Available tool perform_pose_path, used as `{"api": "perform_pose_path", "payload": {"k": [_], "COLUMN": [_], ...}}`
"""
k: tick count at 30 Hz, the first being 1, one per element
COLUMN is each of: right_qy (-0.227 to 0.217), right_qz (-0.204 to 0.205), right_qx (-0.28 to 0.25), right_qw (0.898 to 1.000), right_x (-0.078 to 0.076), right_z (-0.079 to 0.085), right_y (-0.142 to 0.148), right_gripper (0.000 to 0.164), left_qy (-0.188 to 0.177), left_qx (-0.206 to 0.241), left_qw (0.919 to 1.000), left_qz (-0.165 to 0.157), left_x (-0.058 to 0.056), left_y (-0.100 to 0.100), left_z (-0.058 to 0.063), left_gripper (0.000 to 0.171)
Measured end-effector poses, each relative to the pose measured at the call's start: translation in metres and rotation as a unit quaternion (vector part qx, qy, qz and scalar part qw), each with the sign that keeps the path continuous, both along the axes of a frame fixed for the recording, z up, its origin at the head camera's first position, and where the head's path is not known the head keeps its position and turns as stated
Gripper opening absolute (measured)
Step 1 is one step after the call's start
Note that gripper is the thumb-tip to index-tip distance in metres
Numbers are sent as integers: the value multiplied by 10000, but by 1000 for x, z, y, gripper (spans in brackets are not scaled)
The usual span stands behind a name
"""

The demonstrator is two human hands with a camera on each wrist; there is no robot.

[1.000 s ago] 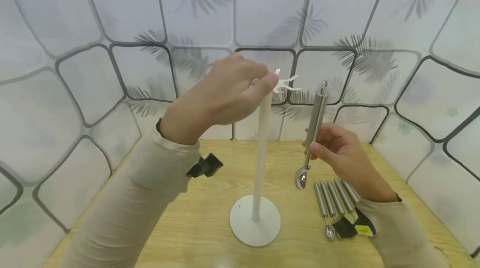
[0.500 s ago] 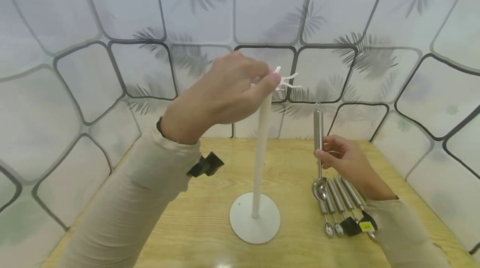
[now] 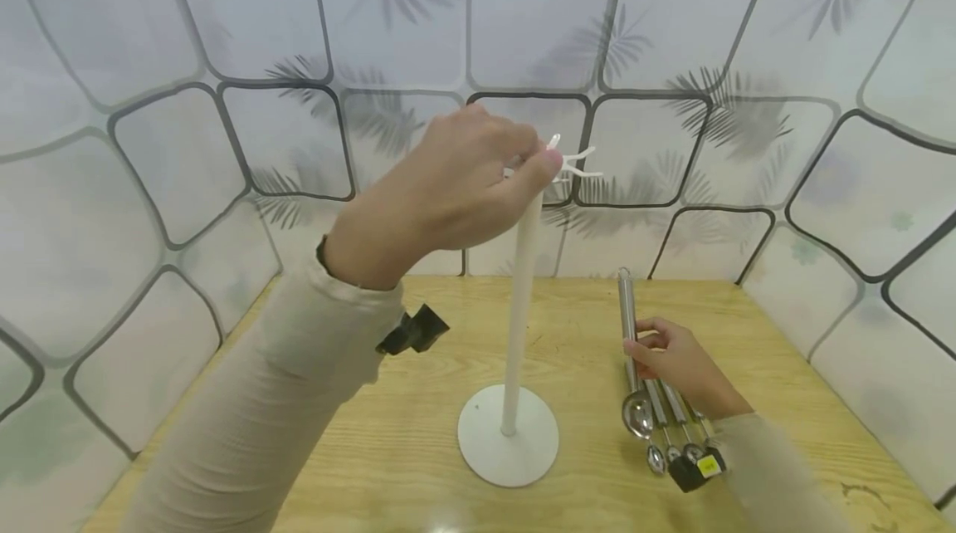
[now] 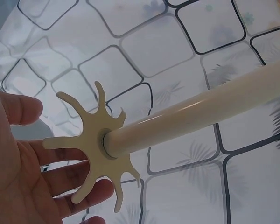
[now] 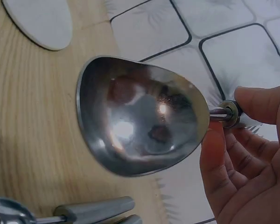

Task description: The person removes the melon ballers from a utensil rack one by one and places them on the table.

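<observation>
My left hand [image 3: 456, 176] is at the top of a white upright stand [image 3: 519, 309]. In the left wrist view its fingers lie across the far side of the hooked crown [image 4: 91, 147], with the thumb apart from the crown. My right hand [image 3: 683, 363] pinches a steel scoop [image 3: 638, 414] by its tubular handle, between thumb and fingers. The scoop's rounded bowl [image 5: 140, 116] points downward and hides part of the row of steel utensils [image 3: 675, 407] on the table. No utensil hangs on the visible hooks.
The stand's round base [image 3: 515, 466] rests on the wooden table [image 3: 403, 433]. A patterned wall [image 3: 530, 26] closes off the back and both sides. A black wrist piece with a yellow label [image 3: 706, 466] overlaps the utensils' small heads.
My right hand has lowered the scoop from beside the stand's upper part down to the utensils on the right. My left hand has stayed at the crown.
</observation>
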State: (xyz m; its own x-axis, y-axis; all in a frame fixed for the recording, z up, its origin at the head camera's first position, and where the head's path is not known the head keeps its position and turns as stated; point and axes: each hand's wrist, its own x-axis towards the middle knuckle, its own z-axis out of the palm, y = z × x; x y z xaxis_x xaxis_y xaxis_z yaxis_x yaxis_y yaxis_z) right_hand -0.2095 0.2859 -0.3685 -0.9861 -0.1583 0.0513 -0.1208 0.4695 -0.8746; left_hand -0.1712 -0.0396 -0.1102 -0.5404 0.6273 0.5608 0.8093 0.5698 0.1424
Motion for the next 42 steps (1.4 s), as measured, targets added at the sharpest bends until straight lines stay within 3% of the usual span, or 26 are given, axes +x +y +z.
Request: {"api": "perform_pose_path", "payload": {"k": [11, 17, 22, 30, 42], "right_qy": [-450, -668, -748, -776, -805], "right_qz": [-366, -342, -417, -630, -582], "right_qx": [559, 438, 802, 1135, 1518], "right_qw": [9967, 9962, 9931, 9885, 9834], "right_x": [-2, -3, -1, -2, -7], "right_z": [-41, -56, -60, -61, -58], "right_y": [-2, -4, -8, -14, -19], "right_gripper": [43, 49, 53, 42, 45], "left_qy": [-69, -62, -28, -24, 80], "left_qx": [-45, -63, -80, -72, -200], "left_qw": [10000, 9999, 9999, 10000, 9998], "left_qz": [43, 52, 56, 47, 37], "left_x": [3, 3, 2, 2, 1], "left_y": [-1, -2, -3, -3, -4], "left_z": [1, 1, 1, 0, 1], "left_gripper": [36, 36, 35, 34, 33]}}
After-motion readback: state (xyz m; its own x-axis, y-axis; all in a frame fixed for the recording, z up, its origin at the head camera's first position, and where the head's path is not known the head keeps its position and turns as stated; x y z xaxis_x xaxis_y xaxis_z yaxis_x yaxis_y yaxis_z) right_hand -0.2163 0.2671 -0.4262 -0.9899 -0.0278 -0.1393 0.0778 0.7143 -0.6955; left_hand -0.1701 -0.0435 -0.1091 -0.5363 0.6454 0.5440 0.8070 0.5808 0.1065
